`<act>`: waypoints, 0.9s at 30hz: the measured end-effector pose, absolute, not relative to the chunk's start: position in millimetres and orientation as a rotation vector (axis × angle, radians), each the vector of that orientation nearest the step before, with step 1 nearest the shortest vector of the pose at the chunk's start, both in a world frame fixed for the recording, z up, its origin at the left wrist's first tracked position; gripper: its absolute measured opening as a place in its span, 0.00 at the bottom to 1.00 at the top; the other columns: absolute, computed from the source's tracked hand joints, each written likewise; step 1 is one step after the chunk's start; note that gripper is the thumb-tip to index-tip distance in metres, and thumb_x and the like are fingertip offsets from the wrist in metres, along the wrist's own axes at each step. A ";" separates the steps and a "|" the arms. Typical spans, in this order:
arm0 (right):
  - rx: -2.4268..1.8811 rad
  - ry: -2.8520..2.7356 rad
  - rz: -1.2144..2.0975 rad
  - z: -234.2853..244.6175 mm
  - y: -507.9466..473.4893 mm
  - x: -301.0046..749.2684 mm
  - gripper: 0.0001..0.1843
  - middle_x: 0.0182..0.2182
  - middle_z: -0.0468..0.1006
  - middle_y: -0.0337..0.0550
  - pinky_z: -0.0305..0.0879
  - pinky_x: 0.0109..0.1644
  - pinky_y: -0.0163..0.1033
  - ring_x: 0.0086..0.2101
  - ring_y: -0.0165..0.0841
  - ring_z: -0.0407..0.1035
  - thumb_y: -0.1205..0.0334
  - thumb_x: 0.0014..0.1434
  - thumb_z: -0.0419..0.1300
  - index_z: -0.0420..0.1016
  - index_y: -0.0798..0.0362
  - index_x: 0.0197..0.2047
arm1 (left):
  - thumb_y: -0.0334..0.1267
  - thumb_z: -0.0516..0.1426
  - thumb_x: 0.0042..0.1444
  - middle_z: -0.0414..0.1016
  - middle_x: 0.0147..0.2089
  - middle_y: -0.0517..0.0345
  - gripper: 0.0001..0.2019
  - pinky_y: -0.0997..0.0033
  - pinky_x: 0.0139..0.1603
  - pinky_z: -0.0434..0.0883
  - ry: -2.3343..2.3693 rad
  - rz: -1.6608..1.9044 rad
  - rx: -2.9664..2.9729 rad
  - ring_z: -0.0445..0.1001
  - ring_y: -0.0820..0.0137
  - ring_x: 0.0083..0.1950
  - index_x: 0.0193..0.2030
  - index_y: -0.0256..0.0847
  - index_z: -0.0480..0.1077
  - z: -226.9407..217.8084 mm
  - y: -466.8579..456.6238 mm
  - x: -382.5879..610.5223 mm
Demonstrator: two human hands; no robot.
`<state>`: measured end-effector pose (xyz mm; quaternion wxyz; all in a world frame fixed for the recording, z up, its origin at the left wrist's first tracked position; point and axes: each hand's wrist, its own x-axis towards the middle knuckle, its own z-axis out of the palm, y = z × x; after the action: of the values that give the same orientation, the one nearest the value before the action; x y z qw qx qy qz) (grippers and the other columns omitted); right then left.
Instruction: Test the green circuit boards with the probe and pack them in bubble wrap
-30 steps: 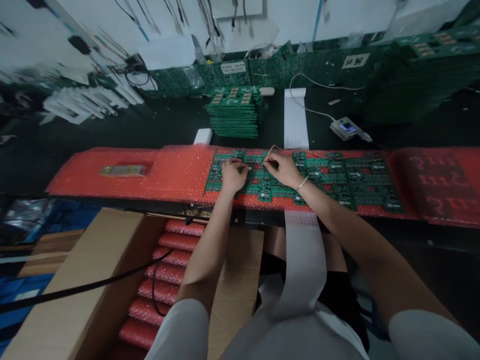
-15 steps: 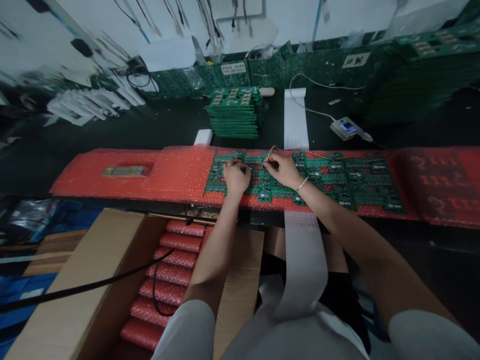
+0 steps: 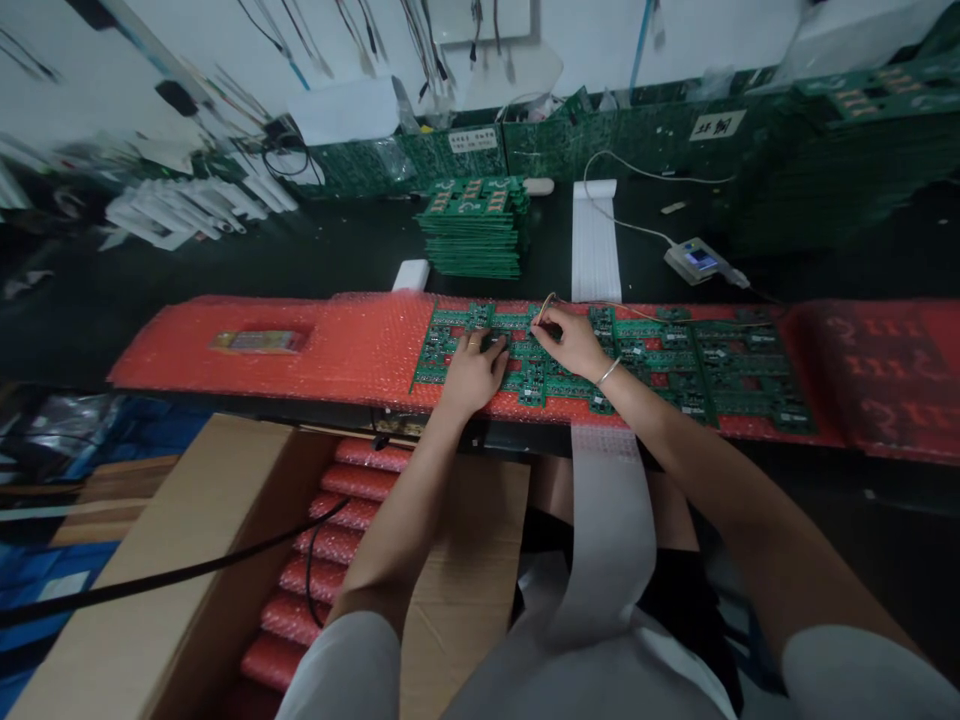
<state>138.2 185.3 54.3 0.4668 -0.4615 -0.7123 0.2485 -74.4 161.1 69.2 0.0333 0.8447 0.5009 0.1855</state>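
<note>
A row of green circuit boards [image 3: 679, 362] lies on red bubble wrap [image 3: 352, 340] along the bench. My left hand [image 3: 474, 375] rests on the left-hand boards, fingers stretched forward and slightly apart, with nothing seen in it. Just to its right, my right hand [image 3: 576, 342] pinches the end of a thin yellow-brown cable [image 3: 550, 298] close above a board; my fingertips hide the tip. From there the cable loops up and runs right across the boards, towards a small meter-like device [image 3: 697, 260] with a lit screen.
Behind the boards stands a stack of green panels [image 3: 474, 235]; a white strip [image 3: 596, 245] lies beside it. White parts [image 3: 191, 210] sit at the back left. A wrapped packet [image 3: 256, 342] lies on the bubble wrap. Below, a cardboard box [image 3: 150, 560] holds red bubble-wrapped rolls [image 3: 319, 575].
My left hand has uncurled, its fingers now laid out flatter on the boards, and its forearm has swung left. My right hand keeps its pinch at nearly the same spot. The view shifted slightly.
</note>
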 end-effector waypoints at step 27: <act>-1.054 -1.449 1.246 82.0 210.9 125.3 0.10 0.32 0.76 0.38 0.75 0.45 0.40 0.36 0.31 0.74 0.57 0.60 0.66 0.73 0.51 0.40 | 0.31 0.59 0.61 0.73 0.47 0.46 0.05 0.59 0.48 0.76 0.980 0.354 2.515 0.75 0.58 0.50 0.44 0.36 0.72 43.3 20.4 43.7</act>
<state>125.3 210.9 82.0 0.4617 -0.4285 -0.5889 0.5064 43.7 20.4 43.3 0.2080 0.9036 0.3522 0.1271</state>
